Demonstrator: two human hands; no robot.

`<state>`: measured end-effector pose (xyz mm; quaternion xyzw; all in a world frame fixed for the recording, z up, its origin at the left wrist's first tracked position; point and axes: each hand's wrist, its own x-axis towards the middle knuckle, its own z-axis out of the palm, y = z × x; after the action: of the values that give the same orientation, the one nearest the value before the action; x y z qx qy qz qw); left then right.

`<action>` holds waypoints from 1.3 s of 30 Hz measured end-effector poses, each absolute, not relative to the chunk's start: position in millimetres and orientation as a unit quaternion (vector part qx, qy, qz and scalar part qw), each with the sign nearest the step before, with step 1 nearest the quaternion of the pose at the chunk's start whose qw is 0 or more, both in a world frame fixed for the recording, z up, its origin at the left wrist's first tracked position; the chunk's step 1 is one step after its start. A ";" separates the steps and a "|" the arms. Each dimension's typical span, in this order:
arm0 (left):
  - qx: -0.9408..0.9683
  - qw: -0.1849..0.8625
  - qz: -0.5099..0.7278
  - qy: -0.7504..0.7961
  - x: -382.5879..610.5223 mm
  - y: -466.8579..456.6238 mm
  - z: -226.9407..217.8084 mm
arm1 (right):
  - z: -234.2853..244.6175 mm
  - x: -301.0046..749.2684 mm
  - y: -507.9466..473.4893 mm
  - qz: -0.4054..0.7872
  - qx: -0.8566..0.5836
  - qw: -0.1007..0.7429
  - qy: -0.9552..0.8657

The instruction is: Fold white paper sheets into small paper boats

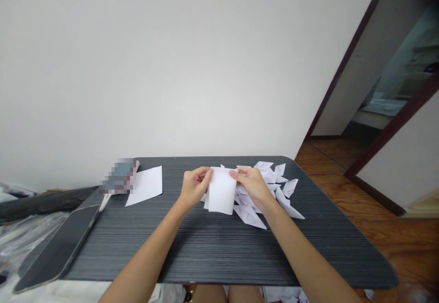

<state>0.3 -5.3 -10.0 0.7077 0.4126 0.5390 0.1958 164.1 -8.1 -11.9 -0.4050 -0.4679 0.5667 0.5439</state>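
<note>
A white sheet of paper (222, 193) is held up over the dark table, gripped at its two upper corners. My left hand (196, 183) pinches the left corner between thumb and fingers. At the right corner, my right hand (252, 182) grips with the thumb on the near face and the fingers behind. The sheet hangs down between them and looks doubled over. Behind and to the right of it lies a pile of folded white paper pieces (250, 216) with pointed ends, partly hidden by my right hand and the sheet.
The dark striped table (219, 257) stands against a white wall. On its left lie a flat white sheet (147, 184) and a blurred-out item (118, 177) with a white cable. A dark flat panel (58, 248) and plastic wrapping (30, 234) are beside the left edge. A doorway opens at right.
</note>
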 end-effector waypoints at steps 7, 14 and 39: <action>0.689 0.170 0.561 0.426 -4.3 -1.6 -10.0 | -12.4 161.4 -11.2 0.606 -0.407 0.474 -0.492; 0.668 0.180 0.575 0.437 -5.7 -1.3 -7.8 | -14.2 156.0 -15.3 0.622 -0.398 0.429 -0.521; 0.801 -0.250 0.470 0.273 -4.2 -9.9 -7.4 | -13.0 162.1 -19.9 0.075 -0.498 0.428 -0.750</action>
<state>-4.2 -9.9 -7.4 0.8015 0.2730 0.4696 -0.2502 162.1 -19.9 -13.0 -0.4982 -0.7500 0.0754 0.4285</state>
